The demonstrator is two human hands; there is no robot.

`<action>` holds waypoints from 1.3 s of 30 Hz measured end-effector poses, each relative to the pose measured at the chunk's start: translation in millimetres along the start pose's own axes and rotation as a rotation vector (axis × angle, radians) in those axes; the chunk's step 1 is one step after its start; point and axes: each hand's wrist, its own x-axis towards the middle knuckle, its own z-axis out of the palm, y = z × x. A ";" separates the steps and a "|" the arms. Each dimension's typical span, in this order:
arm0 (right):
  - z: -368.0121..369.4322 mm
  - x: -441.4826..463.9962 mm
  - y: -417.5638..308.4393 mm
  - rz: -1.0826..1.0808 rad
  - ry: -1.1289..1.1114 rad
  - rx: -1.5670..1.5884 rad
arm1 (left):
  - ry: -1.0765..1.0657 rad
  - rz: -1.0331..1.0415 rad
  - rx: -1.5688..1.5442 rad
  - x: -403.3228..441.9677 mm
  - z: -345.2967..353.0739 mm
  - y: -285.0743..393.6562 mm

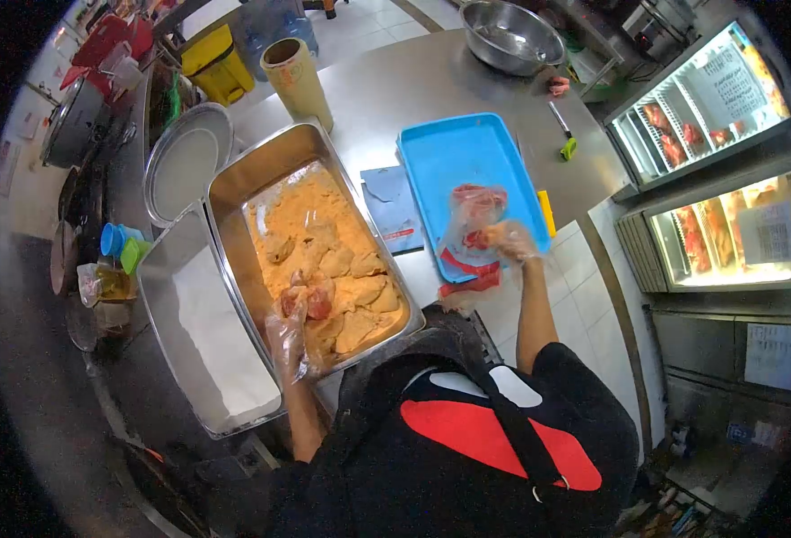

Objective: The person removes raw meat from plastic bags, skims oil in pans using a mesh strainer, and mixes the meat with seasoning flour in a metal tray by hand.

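Note:
My left hand (290, 341), in a clear plastic glove, is at the near left edge of a deep steel pan (225, 193), closed on a reddish piece of meat (320, 301). Orange coating (297, 202) and several coated pieces (355, 263) fill the pan. My right hand (512, 242), also gloved, is over the near right part of a blue tray (440, 143), its fingers bent round something I cannot make out. Beside it on the tray lies a clear plastic bag (478, 204) with red meat inside. A red wrapper (469, 280) hangs over the tray's near edge.
A pan of white powder (203, 332) stands left of the steel pan, with a round metal tray (187, 161) behind. A film roll (295, 82), steel bowl (512, 38) and green-ended tool (568, 148) are farther back. Lit display fridges (700, 103) stand right.

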 end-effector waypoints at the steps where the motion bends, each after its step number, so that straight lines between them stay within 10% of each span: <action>1: 13.0 1.7 -2.8 -0.108 -0.008 0.152 | 0.034 0.111 0.151 -7.6 1.0 13.1; 7: 44.7 52.6 -5.8 -0.176 0.404 -0.343 | -0.039 -0.079 -0.101 -11.9 10.4 22.4; 12: -16.0 73.2 -77.0 0.361 0.278 -0.013 | -0.069 -0.052 0.159 -6.3 6.5 21.7; 21: -25.9 49.8 -63.1 0.262 0.001 -0.441 | 0.088 -0.047 -0.008 -15.3 4.7 31.9; 25: -27.8 33.5 -41.4 0.105 0.347 -0.464 | 0.110 -0.025 0.225 -7.2 -6.5 23.6; 35: -123.0 -11.8 -232.0 -0.068 0.428 0.232 | 0.172 0.353 -0.054 29.1 -25.2 -72.6; 39: -82.0 35.9 -239.9 -0.193 0.377 0.041 | 0.203 -0.050 -0.425 -3.6 -26.3 -36.2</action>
